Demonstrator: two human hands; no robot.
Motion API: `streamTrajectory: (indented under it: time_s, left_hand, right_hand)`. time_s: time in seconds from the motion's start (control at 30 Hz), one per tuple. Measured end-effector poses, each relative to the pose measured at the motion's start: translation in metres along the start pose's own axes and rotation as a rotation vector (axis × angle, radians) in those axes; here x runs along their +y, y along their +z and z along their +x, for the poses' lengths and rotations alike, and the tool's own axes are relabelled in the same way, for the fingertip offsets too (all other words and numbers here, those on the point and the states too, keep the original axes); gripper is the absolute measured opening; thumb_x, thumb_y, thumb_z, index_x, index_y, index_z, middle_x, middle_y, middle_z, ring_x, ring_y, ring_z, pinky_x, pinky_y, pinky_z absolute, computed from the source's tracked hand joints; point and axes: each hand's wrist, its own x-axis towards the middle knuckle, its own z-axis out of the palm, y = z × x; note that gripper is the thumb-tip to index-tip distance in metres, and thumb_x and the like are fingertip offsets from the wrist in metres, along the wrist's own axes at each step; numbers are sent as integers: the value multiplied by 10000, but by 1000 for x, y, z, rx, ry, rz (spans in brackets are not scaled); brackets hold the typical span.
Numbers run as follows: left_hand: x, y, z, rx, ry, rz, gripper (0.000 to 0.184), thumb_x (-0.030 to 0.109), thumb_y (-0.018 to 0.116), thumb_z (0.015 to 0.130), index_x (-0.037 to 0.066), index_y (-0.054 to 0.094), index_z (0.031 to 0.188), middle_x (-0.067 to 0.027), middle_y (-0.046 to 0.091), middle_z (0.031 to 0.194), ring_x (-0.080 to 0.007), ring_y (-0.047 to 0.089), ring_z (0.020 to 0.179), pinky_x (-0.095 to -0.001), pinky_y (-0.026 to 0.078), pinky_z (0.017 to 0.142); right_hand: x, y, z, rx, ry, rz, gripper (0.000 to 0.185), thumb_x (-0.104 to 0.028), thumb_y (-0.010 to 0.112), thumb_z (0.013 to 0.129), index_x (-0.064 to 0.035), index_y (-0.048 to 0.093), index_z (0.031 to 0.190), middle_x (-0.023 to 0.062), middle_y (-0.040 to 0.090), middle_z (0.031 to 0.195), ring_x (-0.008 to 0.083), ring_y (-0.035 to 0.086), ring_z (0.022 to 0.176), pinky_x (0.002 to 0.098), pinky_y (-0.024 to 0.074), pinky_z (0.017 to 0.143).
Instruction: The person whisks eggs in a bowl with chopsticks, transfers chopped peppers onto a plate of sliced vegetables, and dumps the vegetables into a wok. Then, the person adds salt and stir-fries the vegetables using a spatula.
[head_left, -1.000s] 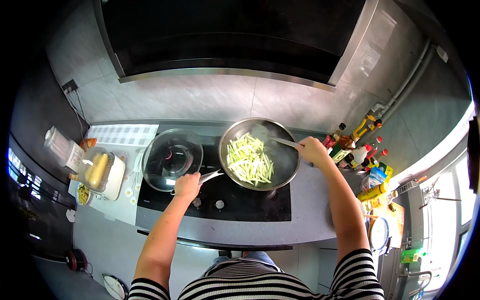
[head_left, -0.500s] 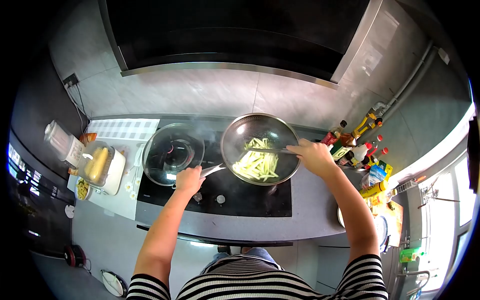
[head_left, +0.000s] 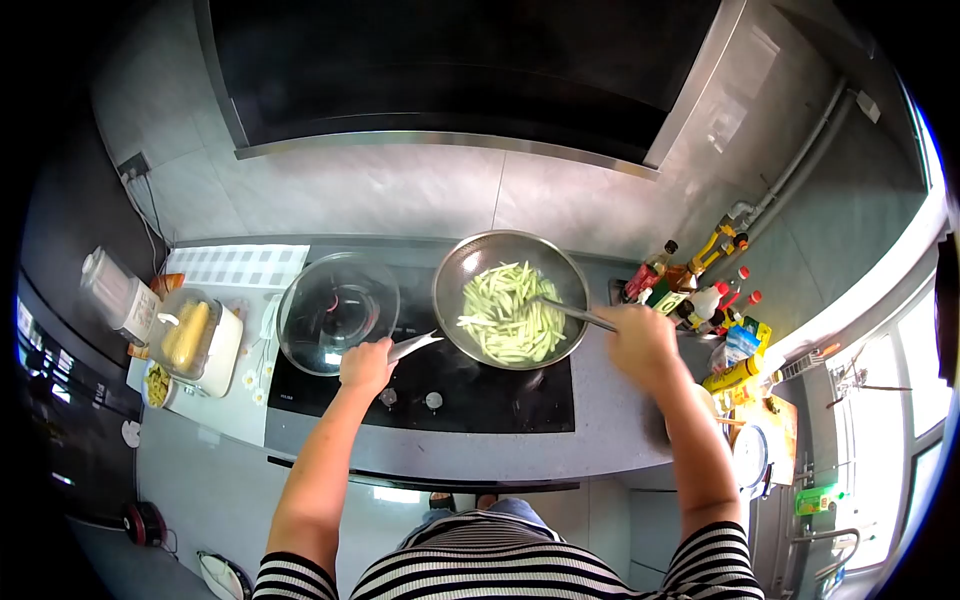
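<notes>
A wok (head_left: 454,278) sits on the right side of the black cooktop (head_left: 480,400), holding pale green vegetable strips (head_left: 512,325). My left hand (head_left: 367,366) is closed around the wok's handle (head_left: 414,346), which points to the lower left. From the right, my right hand (head_left: 640,342) grips a metal spatula (head_left: 578,313). The spatula's head reaches into the strips near the wok's middle and is partly hidden among them. Just beyond my left hand, a clear glass lid (head_left: 335,318) covers the left side of the cooktop.
Several sauce bottles (head_left: 690,290) crowd the counter at the right, near a cutting board (head_left: 780,435). A white appliance with a clear container (head_left: 205,345) stands at the left by a small bowl of food (head_left: 157,385). Above hangs a dark range hood (head_left: 450,80).
My right hand has moved right and slightly down with the spatula, whose angle has changed. The strips are now spread wider across the wok. My left hand still grips the handle.
</notes>
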Motion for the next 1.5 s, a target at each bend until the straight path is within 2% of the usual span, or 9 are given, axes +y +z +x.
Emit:
streamTrajectory:
  time_s: [0.1,0.33,0.5,0.77,0.83,0.9,1.03,1.13,1.5]
  left_hand:
    - [-1,5,2,-21,-22,24,255,244,723,794,138,621,1002,-127,686,819,-338,678,785,-445,532,706]
    - [1,4,0,-27,-25,20,308,268,729,791,139,617,1048,-144,686,851,-356,673,815,-458,531,708]
    - [1,1,1,-59,-45,28,302,262,724,799,139,616,1053,-148,686,861,-357,672,827,-455,532,715]
    - [3,1,2,-74,-53,27,306,254,726,798,139,616,1060,-147,686,876,-356,670,842,-453,531,727]
    - [2,0,2,-76,-57,34,307,251,726,798,142,618,1064,-145,686,881,-355,670,843,-454,531,730]
    - [3,-1,2,-67,-64,35,306,248,726,799,144,620,1067,-142,686,885,-354,669,842,-453,531,732]
    - [2,0,2,-61,-54,33,292,233,724,794,144,621,1052,-141,685,878,-346,673,838,-448,533,732]
    - [4,-2,2,-42,-41,39,253,202,717,787,141,618,1012,-126,685,854,-333,681,811,-445,537,725]
    - [0,5,4,-39,-51,35,230,183,709,783,141,624,993,-138,683,841,-337,682,802,-444,540,712]
  right_hand:
    - [4,-35,-19,-84,-28,42,379,-126,582,751,-213,703,1099,105,702,915,316,682,829,442,542,748]
    - [-16,29,10,-101,25,-77,461,-82,578,795,-259,637,1217,94,677,913,295,681,887,376,562,746]
    - [27,-22,0,-6,-70,-214,479,-64,580,779,-308,658,1184,64,663,973,255,684,849,362,560,722]
    - [6,29,32,44,68,-26,330,-118,579,827,-268,679,1104,92,672,979,286,680,895,390,555,754]
    - [10,8,34,-7,218,-112,199,-174,599,804,-103,721,945,147,710,891,306,702,838,394,559,740]
    - [21,-4,36,-49,271,-175,199,-180,592,793,-65,727,882,161,711,885,300,707,829,383,560,735]
    - [38,55,62,-166,345,-8,224,-217,572,829,-66,719,904,184,701,872,341,694,830,415,548,748]
    - [70,137,75,-135,166,448,256,-297,563,876,-101,710,952,198,684,863,383,670,815,458,532,744]
    - [84,66,46,50,118,142,279,-339,605,866,-147,711,1039,181,689,864,371,663,852,462,521,755]
